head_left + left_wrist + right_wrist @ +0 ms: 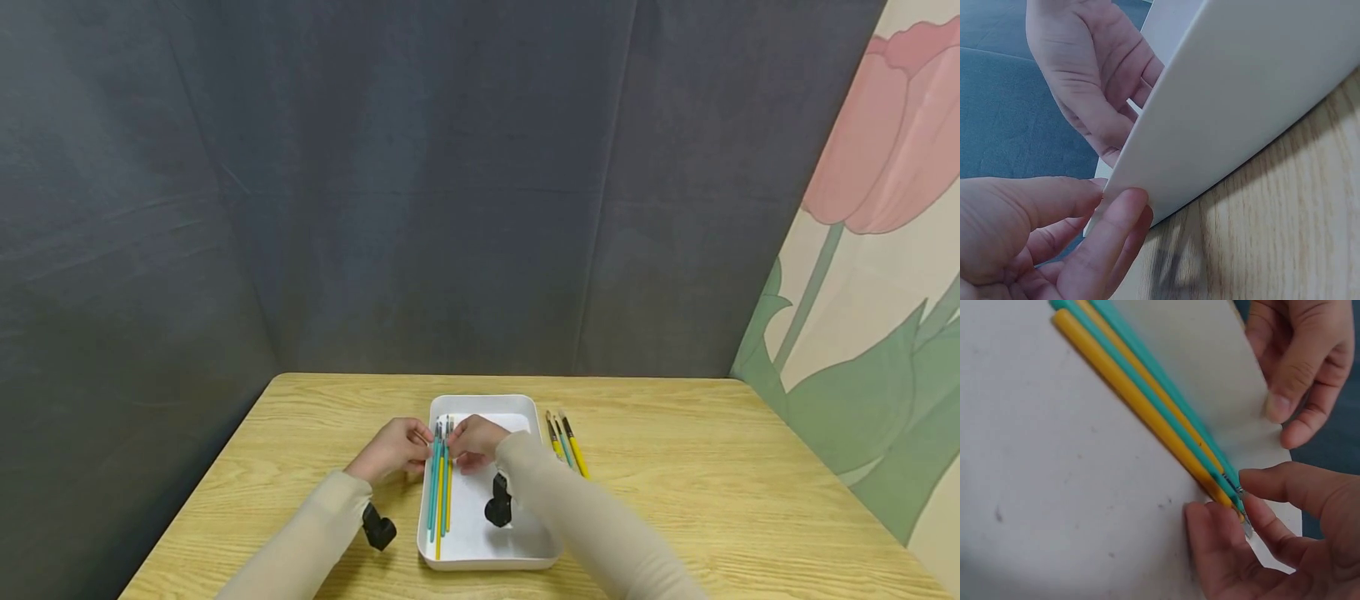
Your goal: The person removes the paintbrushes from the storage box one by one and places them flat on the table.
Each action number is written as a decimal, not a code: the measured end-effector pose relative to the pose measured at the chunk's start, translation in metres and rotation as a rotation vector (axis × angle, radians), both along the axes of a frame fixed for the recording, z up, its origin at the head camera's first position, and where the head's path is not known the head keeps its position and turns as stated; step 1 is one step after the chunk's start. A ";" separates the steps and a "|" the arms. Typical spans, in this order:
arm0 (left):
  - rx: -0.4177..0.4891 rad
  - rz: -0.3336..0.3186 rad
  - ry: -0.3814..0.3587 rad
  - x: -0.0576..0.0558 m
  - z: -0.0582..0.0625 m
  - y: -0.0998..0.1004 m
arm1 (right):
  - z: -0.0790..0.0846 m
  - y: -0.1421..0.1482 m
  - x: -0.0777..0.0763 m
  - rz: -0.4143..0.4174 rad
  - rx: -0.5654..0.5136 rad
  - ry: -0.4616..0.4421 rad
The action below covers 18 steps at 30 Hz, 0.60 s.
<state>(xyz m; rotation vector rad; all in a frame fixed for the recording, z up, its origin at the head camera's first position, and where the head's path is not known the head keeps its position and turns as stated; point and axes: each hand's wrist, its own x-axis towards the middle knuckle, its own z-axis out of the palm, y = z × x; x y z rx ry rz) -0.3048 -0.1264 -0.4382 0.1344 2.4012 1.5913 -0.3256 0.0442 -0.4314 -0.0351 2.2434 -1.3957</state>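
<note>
As the head view shows: tray (487, 563), white, on worktop (712, 467); four brushes (440, 504), teal and yellow, inside along its left wall; three outer brushes (578, 454) right of it. Left wrist view: left hand (1054, 203), grip closed, thumb and fingers pinching the tray's edge. Right wrist view: right hand (1304, 553), grip nearly closed, fingertips about the four brushes' bristle ends.

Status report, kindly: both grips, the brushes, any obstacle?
Left grip on edge of tray. Right grip at brushes' far end. Brushes lengthwise inside tray. No obstacle seen; more brushes right of tray.
</note>
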 end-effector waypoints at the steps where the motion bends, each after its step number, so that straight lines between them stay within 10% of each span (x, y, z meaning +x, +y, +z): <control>1: 0.001 0.000 0.000 0.000 0.000 0.000 | -0.001 -0.001 0.000 -0.007 -0.001 0.004; 18: 0.021 0.014 -0.004 -0.001 -0.002 0.002 | 0.000 -0.011 0.005 -0.084 0.104 0.055</control>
